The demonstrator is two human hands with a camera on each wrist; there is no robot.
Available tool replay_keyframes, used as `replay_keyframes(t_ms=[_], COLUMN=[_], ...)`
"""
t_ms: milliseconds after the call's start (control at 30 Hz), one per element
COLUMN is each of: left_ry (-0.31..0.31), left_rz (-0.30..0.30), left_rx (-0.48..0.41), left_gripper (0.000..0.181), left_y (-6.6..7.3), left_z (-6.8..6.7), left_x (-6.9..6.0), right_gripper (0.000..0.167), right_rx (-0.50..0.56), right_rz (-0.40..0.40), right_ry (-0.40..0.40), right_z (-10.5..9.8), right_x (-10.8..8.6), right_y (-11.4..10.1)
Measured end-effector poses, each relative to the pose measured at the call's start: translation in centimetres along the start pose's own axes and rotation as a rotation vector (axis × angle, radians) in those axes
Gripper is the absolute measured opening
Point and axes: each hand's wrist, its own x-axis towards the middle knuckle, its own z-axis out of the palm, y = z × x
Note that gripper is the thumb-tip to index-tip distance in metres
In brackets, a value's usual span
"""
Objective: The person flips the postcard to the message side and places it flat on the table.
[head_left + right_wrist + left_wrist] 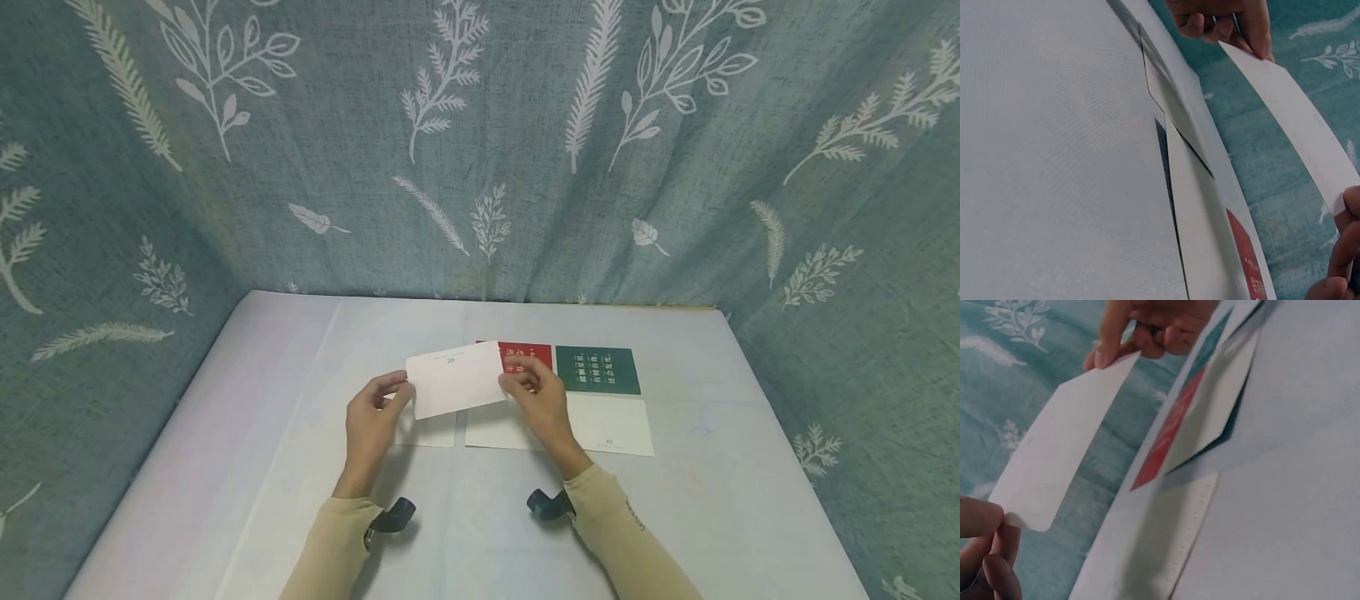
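A blank-looking white card (456, 379) with a small printed mark near its top edge is held up above the table, tilted. My left hand (372, 421) pinches its left end between thumb and fingers; my right hand (545, 408) pinches the right end. In the left wrist view both ends of the card are gripped, and it hangs clear of the surface. Behind the right hand lies a red card (527, 352) with white lettering, partly covered. Beside it is a green card (597, 369), also lettered.
Below the red and green cards lie pale cards: one at the right (615, 421), a middle one (487, 429) and a left one (431, 432) partly hidden under the held card. The white table (465, 533) meets a leaf-patterned teal curtain (525, 208) behind and at both sides.
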Motion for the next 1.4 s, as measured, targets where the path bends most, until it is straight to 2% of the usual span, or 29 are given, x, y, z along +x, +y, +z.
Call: replay_keyframes(t_ms=[67,167,267,400,500,733,1200,1400], left_ry=[-0.008,-0.022,-0.027,-0.007,0.01,0.036,0.038,0.054], left_rz=[0.003,0.038,0.078,0.099,0.111,0.155,0.184,0.209], left_rx=[0.0,0.001,0.004,0.021,0.041,0.078,0.104,0.108], left_gripper=[0.03,0.033,0.034,0.034,0.034,0.034,0.032,0.033], left_y=[-0.1,-0.3,-0.3,-0.4,-0.5,-0.8,-1.0,-0.7], left_z=[0.1,0.1,0.2,0.2,0.1,-0.1,0.2,-0.5], left_x=[-0.1,-0.2,-0.3,-0.3,-0.3,0.0,0.3,0.9], right_gripper=[0.033,0.031,0.03,0.03,0.029,0.028,0.027,0.025], right_rx=[-0.001,-0.02,-0.043,-0.035,-0.03,-0.042,-0.093,-0.107], right_rz=[-0.001,-0.019,-0.03,-0.05,-0.049,-0.047,-0.013,-0.009], right_ry=[0.01,0.019,0.026,0.026,0.016,0.002,0.008,-0.013], right_z=[0.1,0.1,0.3,0.5,0.7,0.9,1.0,1.3], right_x=[0.0,-0.6,-0.7,-0.4,-0.4,-0.6,-0.3,-0.1], right_y=[0.0,-1.6,-2.0,-0.2,0.1,0.0,0.1,-0.2])
